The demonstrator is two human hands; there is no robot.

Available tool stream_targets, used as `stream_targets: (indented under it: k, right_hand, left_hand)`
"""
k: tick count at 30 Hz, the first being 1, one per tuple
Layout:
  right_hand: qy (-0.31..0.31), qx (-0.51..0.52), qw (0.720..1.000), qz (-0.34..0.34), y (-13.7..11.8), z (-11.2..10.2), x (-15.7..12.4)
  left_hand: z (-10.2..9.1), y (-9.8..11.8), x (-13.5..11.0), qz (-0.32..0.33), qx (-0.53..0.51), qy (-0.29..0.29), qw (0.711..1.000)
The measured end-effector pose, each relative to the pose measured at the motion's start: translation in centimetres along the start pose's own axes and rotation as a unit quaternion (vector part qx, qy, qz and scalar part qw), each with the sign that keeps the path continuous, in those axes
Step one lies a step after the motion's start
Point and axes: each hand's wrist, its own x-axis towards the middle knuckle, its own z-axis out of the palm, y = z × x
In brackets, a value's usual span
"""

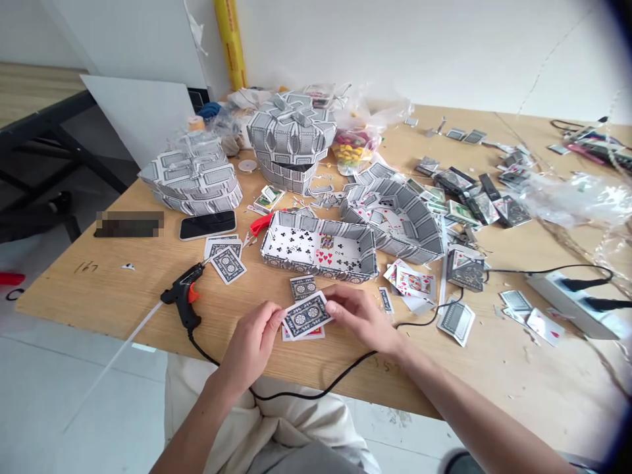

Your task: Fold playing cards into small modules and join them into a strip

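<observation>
A playing card (306, 315) is pinched at its left end by the left hand (253, 337) and at its right end by the right hand (364, 319), above the counter's near edge. It appears not yet attached to anything. Farther off, a rectangular tray (320, 226) seems fully walled, while loose cards (228, 264) are left unused. A glue gun (185, 294) is laid at left on the wooden counter (113, 289), backed by a white wall (444, 46).

smooth paper card (306, 316), matt wood tabletop (108, 296)
</observation>
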Motion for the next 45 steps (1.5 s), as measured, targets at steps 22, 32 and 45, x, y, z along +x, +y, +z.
stream_targets:
  k: [22,32,45]
  right_hand:
    - [-0.012,0.35,0.935,0.053,2.7,-3.4,-0.8]
    - [-0.018,0.362,0.93,0.06,2.6,-2.9,-0.9]
    - [0.002,0.341,0.938,0.06,2.0,-2.5,-0.9]
  left_hand:
    - [1.5,-0.2,-0.5,0.027,0.204,-0.008,0.979]
    - [-0.6,-0.2,-0.7,-0.035,0.206,-0.026,0.978]
    - [-3.3,0.1,0.2,-0.024,0.331,0.074,0.941]
